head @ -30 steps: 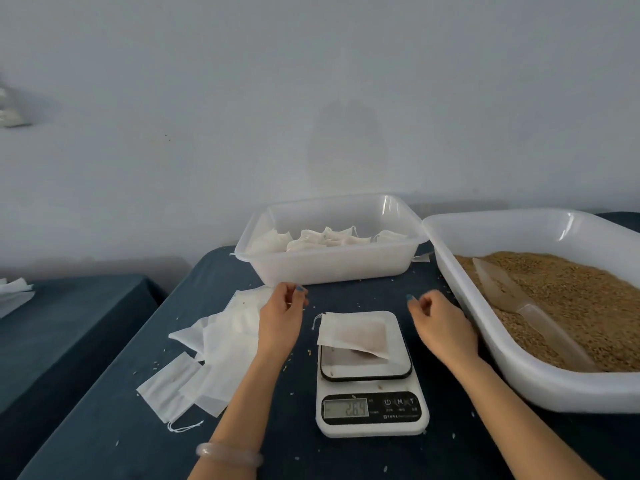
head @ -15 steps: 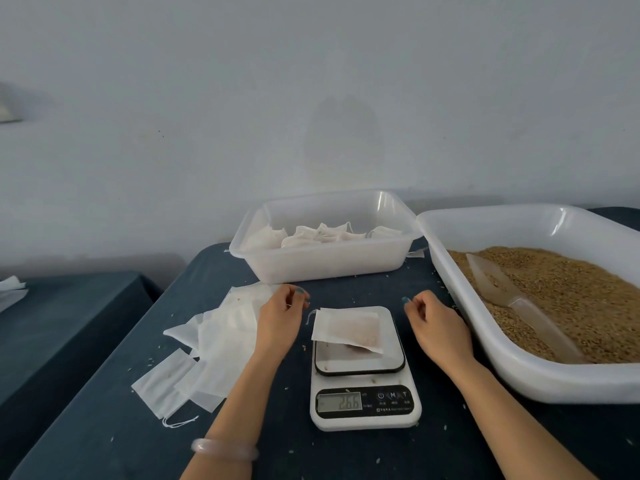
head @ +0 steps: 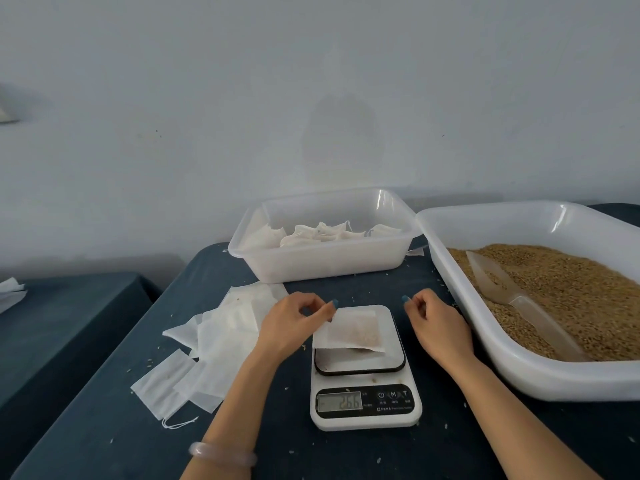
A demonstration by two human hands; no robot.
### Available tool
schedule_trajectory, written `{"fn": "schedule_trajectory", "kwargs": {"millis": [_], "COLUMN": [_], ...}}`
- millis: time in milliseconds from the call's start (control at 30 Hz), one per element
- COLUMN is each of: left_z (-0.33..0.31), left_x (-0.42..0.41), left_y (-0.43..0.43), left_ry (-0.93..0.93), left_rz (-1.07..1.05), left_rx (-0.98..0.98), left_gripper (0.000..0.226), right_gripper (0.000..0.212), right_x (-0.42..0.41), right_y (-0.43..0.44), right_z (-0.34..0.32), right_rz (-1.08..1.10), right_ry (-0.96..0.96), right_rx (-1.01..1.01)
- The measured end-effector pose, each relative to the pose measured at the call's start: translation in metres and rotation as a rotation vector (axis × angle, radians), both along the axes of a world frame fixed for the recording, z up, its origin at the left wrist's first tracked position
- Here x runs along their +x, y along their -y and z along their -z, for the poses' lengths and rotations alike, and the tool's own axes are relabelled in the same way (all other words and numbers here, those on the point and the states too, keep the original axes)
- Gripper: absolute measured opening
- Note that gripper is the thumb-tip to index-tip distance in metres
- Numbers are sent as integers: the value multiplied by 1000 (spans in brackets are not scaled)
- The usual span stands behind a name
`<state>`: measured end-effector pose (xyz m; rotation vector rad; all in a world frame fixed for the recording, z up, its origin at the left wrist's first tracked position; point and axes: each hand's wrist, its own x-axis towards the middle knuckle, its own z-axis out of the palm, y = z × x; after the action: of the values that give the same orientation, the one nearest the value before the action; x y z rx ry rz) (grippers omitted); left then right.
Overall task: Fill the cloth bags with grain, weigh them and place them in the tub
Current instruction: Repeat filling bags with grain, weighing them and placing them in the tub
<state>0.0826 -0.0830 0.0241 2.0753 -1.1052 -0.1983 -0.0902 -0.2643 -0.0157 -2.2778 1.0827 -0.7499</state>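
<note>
You are weighing: the bag (head: 353, 332) lies on the scale (head: 360, 365). Your left hand (head: 291, 323) curls at its 9 o'clock corner, grip unclear; your right hand (head: 438, 323), at 3 o'clock, is loosely curled and empty. Next, I think, the bag goes to the tub (head: 322, 268) at 12 o'clock.

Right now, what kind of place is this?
Probably a small packing workbench: a digital scale weighing a cloth bag, a big tub of grain, and filled bags in a smaller tub.
</note>
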Motion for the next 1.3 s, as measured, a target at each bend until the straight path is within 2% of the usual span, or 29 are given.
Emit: {"fn": "schedule_trajectory", "kwargs": {"millis": [167, 367, 567, 767, 867, 967, 1100, 1167, 1233, 1300], "left_z": [0, 3, -9, -58, -91, -127, -170, -179, -173, -151], "left_x": [13, 16, 21, 28, 39, 55, 64, 58, 49, 43], "left_y": [-5, -6, -5, 24, 54, 85, 129, 150, 168, 182], "left_ry": [-63, -98, -213, 186, 280, 358, 571, 655, 830, 1102], "left_rz": [-55, 55, 31, 37, 91, 105, 22, -50, -55, 62], "left_rx": [13, 103, -99, -81, -29, 16, 17, -7, 56, 249], "left_gripper": [36, 27, 18, 15, 15, 3, 23, 26, 25, 29], "right_gripper": [24, 21, 22, 27, 26, 21, 19, 18, 19, 18], "right_x": [0, 0, 0, 1, 3, 3, 2, 2, 2, 1], "right_y": [-1, -1, -2, -2, -1, -1, -3, -4, -4, -4], "right_z": [-1, -2, -2, -2, -2, -1, -1, -1, -1, -1], "right_rz": [7, 5, -2, -2, -1, 3, 2, 0, -5, -10], "right_ry": [-12, -34, -35, -56, -70, -97, -96, -110, -111, -96], "right_rx": [-6, -11, -18, -26, -31, -76, -111, -119, -123, -113]}}
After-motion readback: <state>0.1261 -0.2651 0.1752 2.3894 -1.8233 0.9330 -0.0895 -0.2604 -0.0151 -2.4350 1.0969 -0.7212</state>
